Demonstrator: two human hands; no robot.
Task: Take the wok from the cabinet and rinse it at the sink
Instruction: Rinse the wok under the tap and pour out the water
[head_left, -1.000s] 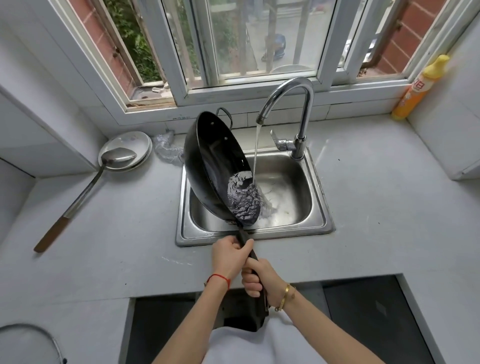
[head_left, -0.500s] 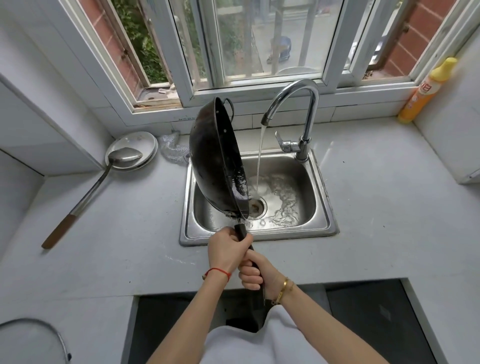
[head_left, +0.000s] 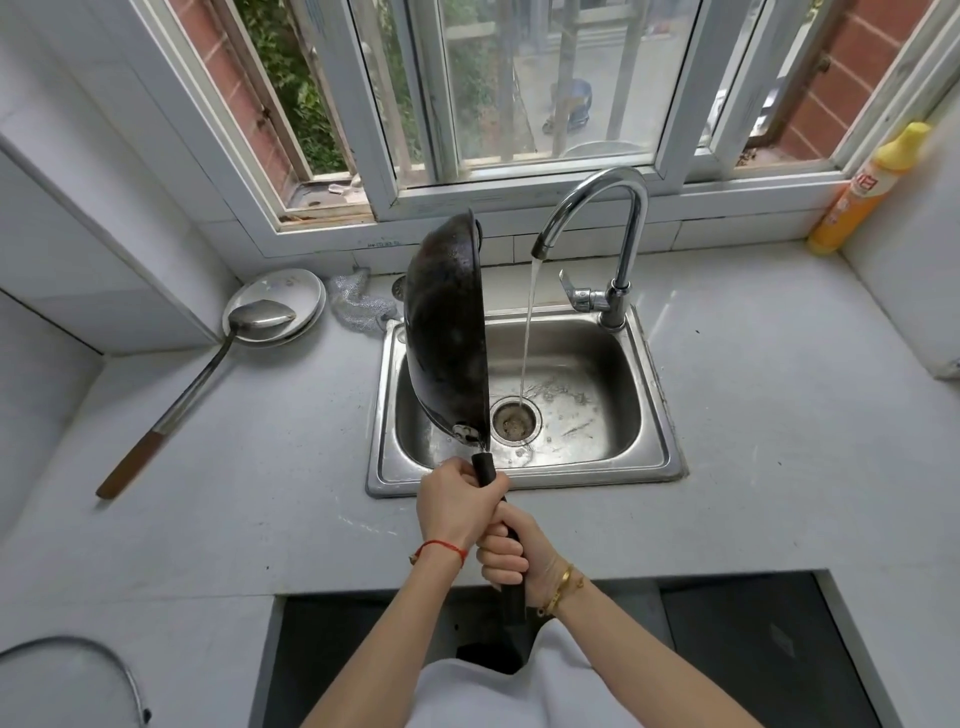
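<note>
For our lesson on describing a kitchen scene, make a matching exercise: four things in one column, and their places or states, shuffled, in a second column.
Things:
1. wok
2. ladle
3. yellow bottle
4. tap

Places or states:
A. running into the sink
B. standing in the far right corner
C. tipped on edge, handle held by both hands
D. bowl resting on a plate, left of the sink

Pairs: 1-C, 2-D, 3-B, 4-A

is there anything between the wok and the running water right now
Nothing visible. The wok, gripped at its handle by the left hand and right hand, stands on edge over the left of the sink. The water stream falls just to its right, with only open air between them.
</note>
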